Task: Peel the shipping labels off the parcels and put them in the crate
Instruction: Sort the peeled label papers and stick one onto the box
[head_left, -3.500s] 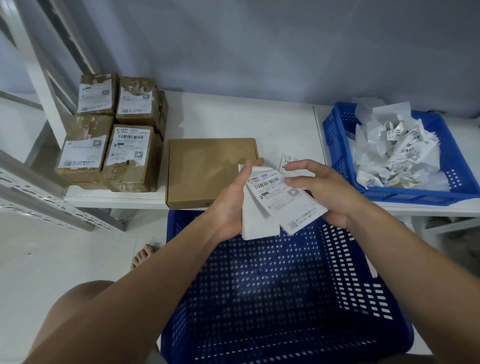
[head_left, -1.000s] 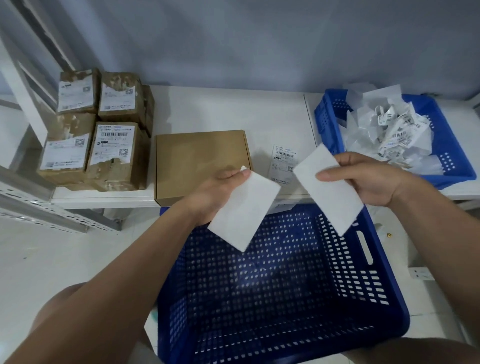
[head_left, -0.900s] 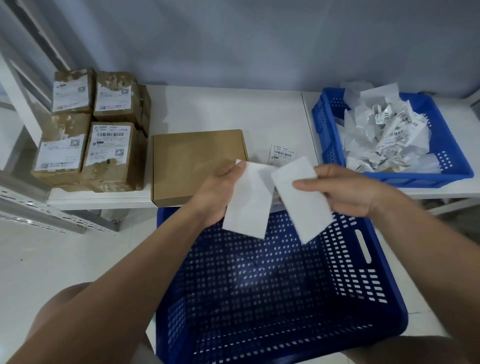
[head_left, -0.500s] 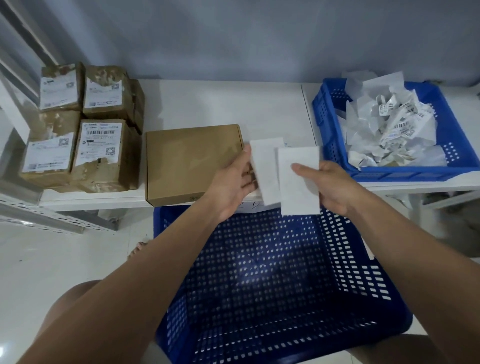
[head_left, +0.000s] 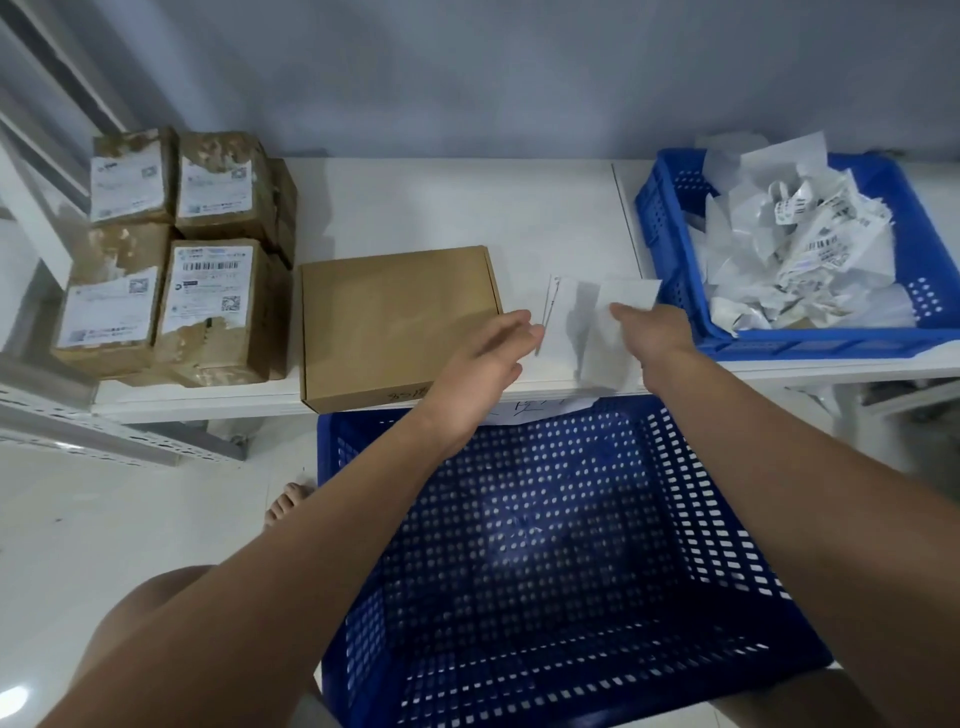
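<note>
Two white label sheets (head_left: 582, 317) overlap low over the white table (head_left: 441, 208), between a flat brown box (head_left: 395, 322) and the blue crate (head_left: 831, 347) that holds crumpled peeled labels (head_left: 795, 244). My right hand (head_left: 657, 332) holds the right sheet, whose lower end reaches past the table edge. My left hand (head_left: 488, 358) has its fingers stretched out, the tips at the left sheet's edge. Several labelled brown parcels (head_left: 171, 260) are stacked at the table's left end.
A large blue crate (head_left: 571, 545) with nothing in it stands below the table's front edge, under my forearms. A grey metal shelf rail (head_left: 104, 431) runs at the left. My knee and a bare foot (head_left: 285, 506) are over the white floor.
Both hands have carried the two white sheets forward, from above the big crate to over the table. My left hand's fingers have straightened.
</note>
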